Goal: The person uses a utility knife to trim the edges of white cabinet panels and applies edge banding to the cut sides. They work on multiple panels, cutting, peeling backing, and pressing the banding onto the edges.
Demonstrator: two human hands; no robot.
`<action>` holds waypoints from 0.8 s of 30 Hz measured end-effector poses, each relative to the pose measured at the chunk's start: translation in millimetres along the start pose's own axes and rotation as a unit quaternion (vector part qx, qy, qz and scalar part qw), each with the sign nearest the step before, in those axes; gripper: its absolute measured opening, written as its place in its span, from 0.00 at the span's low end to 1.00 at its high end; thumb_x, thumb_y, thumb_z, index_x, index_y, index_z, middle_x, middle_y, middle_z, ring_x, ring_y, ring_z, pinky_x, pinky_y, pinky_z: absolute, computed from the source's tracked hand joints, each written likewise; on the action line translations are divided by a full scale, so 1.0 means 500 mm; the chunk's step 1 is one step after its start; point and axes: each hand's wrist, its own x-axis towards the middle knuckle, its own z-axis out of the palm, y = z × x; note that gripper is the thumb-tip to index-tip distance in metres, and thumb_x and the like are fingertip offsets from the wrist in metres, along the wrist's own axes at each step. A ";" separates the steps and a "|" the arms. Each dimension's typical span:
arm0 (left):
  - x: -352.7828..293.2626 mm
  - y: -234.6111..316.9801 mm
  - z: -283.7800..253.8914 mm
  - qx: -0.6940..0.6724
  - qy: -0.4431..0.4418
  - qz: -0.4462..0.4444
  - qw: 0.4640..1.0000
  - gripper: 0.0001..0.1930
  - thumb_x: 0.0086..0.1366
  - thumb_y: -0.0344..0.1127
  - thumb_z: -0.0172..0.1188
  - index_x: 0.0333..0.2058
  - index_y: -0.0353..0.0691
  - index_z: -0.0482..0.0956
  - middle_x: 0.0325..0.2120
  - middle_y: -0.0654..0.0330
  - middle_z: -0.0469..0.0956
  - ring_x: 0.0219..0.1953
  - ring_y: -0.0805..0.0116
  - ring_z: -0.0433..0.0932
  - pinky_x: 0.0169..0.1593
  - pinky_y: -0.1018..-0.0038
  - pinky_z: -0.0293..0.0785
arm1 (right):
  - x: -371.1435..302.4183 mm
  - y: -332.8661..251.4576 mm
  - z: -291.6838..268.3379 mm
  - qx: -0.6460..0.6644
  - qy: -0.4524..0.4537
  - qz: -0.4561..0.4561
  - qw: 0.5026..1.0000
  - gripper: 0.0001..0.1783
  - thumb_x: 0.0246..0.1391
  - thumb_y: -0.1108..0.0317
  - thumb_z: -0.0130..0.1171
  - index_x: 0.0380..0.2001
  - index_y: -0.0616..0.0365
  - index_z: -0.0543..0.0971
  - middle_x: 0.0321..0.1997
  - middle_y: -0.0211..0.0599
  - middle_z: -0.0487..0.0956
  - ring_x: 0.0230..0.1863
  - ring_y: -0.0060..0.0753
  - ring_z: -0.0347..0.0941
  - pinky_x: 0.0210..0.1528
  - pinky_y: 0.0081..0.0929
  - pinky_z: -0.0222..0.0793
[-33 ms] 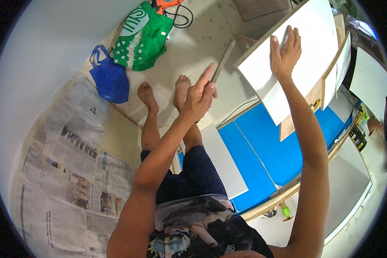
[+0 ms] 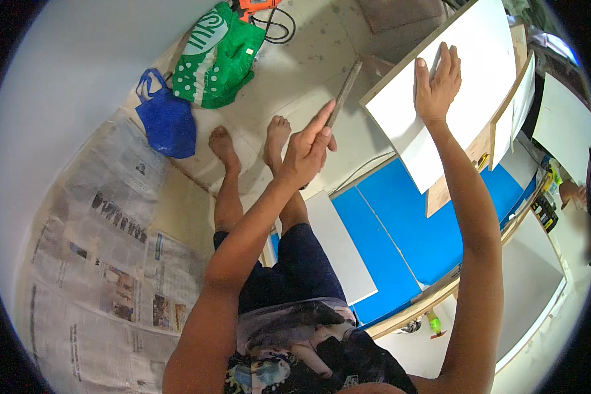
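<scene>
My left hand (image 2: 306, 156) is closed round the lower end of a long, narrow grey-brown file (image 2: 344, 94), its index finger stretched along the tool. The file slants up and right, its far end near the left edge of a white panel (image 2: 466, 79); I cannot tell whether they touch. Flat on that panel's white face lies my right hand (image 2: 438, 90), fingers stretched and thumb apart. The panel is tilted, with a raw wood-coloured edge on its left side. The file's handle end is hidden in my left hand.
Beneath the panel is a blue surface (image 2: 400, 223) with a white board (image 2: 340, 243) at its left. A green bag (image 2: 223, 65), a blue bag (image 2: 167, 121) and an orange power tool (image 2: 253, 6) with a black cord lie on the floor. Newspaper (image 2: 105, 262) covers the left side.
My left hand and the file have shifted very slightly to the right. My right hand stays on the panel.
</scene>
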 end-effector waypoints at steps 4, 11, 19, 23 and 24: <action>-0.021 -0.017 0.003 -0.057 -0.065 -0.024 0.996 0.26 0.74 0.34 0.39 0.69 0.41 0.55 0.10 0.68 0.66 0.09 0.77 0.59 0.35 0.76 0.68 | 0.003 0.001 0.000 -0.012 -0.002 -0.008 1.000 0.42 0.61 0.38 0.47 0.68 0.58 0.59 0.72 0.57 0.54 0.73 0.64 0.44 0.71 0.57 0.38; 0.052 -0.007 0.038 -0.105 -0.083 -0.006 0.991 0.26 0.74 0.33 0.41 0.69 0.48 0.56 0.10 0.70 0.60 0.09 0.79 0.60 0.14 0.80 0.61 | 0.004 -0.006 0.004 -0.035 -0.023 -0.008 0.999 0.42 0.63 0.40 0.44 0.68 0.60 0.57 0.72 0.61 0.52 0.73 0.67 0.43 0.71 0.57 0.36; 0.002 -0.008 0.033 -0.101 -0.086 -0.025 0.991 0.25 0.75 0.36 0.42 0.69 0.47 0.57 0.16 0.68 0.68 0.14 0.84 0.58 0.17 0.81 0.60 | 0.002 -0.007 -0.004 -0.034 -0.037 -0.002 0.999 0.43 0.63 0.40 0.43 0.69 0.60 0.54 0.73 0.61 0.49 0.74 0.66 0.40 0.71 0.58 0.34; 0.073 -0.009 0.015 -0.076 -0.110 -0.046 0.990 0.26 0.75 0.34 0.41 0.70 0.48 0.55 0.15 0.70 0.63 0.13 0.82 0.58 0.15 0.81 0.60 | 0.003 -0.006 0.001 -0.036 -0.045 0.003 0.998 0.42 0.63 0.41 0.43 0.69 0.60 0.54 0.73 0.61 0.49 0.74 0.66 0.39 0.71 0.58 0.33; 0.072 -0.015 0.005 -0.081 -0.123 -0.051 0.988 0.26 0.75 0.33 0.41 0.70 0.49 0.55 0.12 0.72 0.59 0.11 0.82 0.57 0.14 0.81 0.60 | 0.000 -0.008 -0.002 -0.039 -0.047 0.005 0.998 0.42 0.63 0.41 0.43 0.69 0.60 0.54 0.73 0.61 0.49 0.74 0.66 0.39 0.71 0.58 0.33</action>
